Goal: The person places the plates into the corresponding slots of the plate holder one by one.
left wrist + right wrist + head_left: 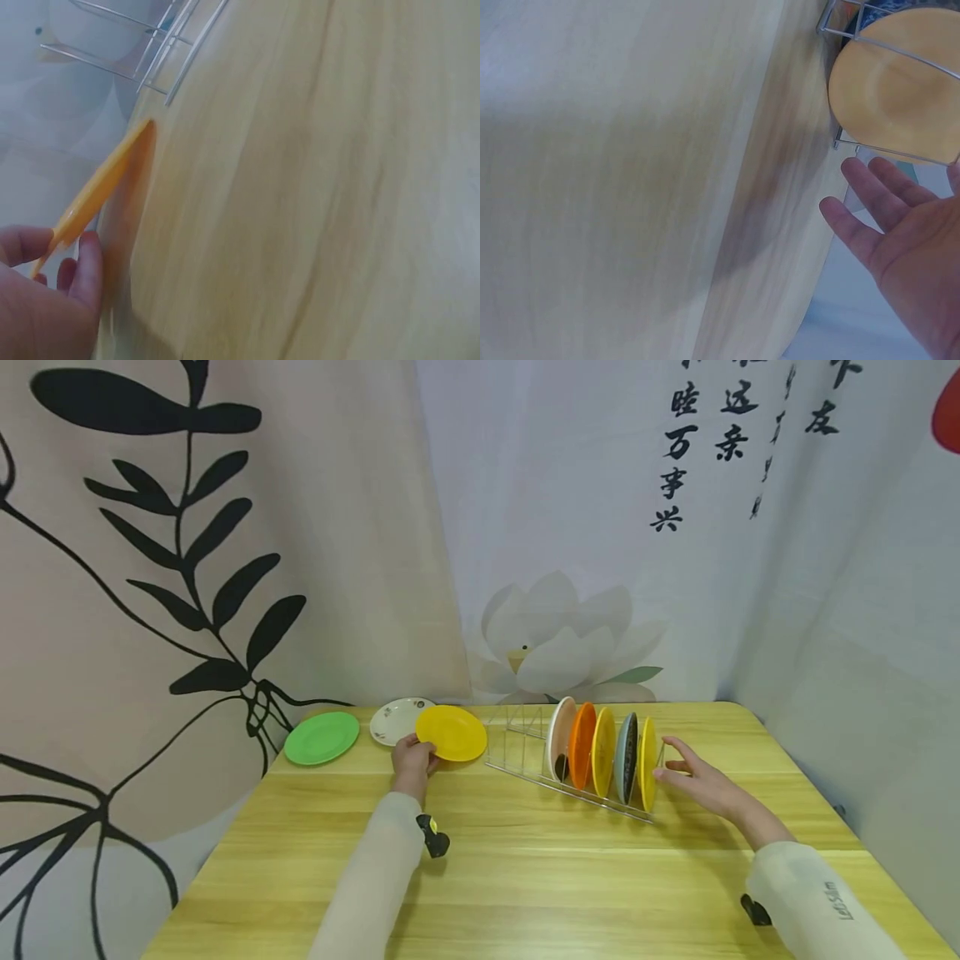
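Observation:
In the head view my left hand (411,762) pinches the near-left rim of a yellow plate (453,733). The left wrist view shows this plate (105,184) tilted, its rim between thumb and fingers. Just right of it stands a wire dish rack (525,778). Several plates stand upright in the rack's right part: a whitish plate (560,735), an orange plate (581,745), yellow ones and a grey-blue plate (622,760). My right hand (699,783) is at the rack's right end, fingers spread beside the outermost yellow plate (900,90); whether it touches the wire I cannot tell.
A green plate (321,738) lies at the table's back left. Beside it a white patterned plate (392,722) is partly covered by the held plate. The wooden table (510,877) ends at a printed curtain (360,568) behind and on the right.

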The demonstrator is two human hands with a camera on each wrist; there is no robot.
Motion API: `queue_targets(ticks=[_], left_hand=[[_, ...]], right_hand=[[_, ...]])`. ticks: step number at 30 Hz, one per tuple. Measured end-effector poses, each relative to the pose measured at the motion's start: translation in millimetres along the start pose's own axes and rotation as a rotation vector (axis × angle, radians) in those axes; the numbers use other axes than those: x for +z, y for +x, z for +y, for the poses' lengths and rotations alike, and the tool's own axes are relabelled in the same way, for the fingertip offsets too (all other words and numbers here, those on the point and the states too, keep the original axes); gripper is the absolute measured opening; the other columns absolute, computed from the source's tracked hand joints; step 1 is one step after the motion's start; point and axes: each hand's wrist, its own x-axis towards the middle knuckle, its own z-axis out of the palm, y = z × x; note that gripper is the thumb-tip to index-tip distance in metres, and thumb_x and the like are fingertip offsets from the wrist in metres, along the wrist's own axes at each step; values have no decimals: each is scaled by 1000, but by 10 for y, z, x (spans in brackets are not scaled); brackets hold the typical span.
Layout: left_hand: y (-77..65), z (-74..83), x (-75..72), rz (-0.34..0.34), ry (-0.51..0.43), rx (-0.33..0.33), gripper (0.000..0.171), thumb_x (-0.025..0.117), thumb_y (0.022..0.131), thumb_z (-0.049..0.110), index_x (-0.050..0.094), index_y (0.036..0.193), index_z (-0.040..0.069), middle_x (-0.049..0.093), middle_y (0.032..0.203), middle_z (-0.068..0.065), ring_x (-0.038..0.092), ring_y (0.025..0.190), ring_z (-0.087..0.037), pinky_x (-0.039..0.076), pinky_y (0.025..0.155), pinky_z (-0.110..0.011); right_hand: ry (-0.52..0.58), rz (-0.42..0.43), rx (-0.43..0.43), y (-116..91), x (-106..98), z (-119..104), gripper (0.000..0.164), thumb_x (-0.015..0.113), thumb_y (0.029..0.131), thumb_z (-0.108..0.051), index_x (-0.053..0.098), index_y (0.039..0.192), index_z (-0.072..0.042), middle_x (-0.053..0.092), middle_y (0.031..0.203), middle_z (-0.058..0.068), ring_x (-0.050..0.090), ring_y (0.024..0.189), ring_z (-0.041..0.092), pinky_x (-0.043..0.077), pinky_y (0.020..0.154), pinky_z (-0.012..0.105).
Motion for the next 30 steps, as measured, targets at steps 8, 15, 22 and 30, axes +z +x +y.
queue_targets(ticks=[8, 15, 22, 30], left_hand=[[-35, 60, -81, -49, 42, 24, 55, 49, 90, -7, 36, 142, -1, 47, 132, -23, 59, 103, -30, 58, 71, -30], [-70, 125, -143, -101, 89, 61, 58, 54, 89, -3, 37, 144, 6, 50, 121, -21, 61, 85, -22, 58, 66, -29], [-99, 197, -153, -170, 87, 75, 67, 57, 88, -5, 37, 149, 14, 55, 126, -24, 65, 79, -19, 60, 69, -32], [-158, 303, -219, -241, 62, 110, 67, 57, 92, -5, 34, 151, 14, 57, 125, -26, 67, 75, -17, 60, 69, -29]], right_hand=[[-1, -8, -4, -14, -22, -1, 80, 50, 103, -42, 3, 160, -12, 33, 146, 40, 38, 129, 58, 38, 97, 71], [-10, -7, -5, -14, -15, -4, 80, 50, 103, -42, 3, 159, -11, 34, 145, 41, 38, 130, 58, 38, 96, 71], [-18, -3, -1, -11, -17, 27, 80, 50, 102, -43, 4, 160, -12, 35, 145, 40, 39, 129, 57, 39, 96, 71], [-3, -10, -2, -10, -20, 32, 81, 51, 102, -43, 3, 160, -14, 34, 146, 39, 39, 129, 57, 39, 96, 71]])
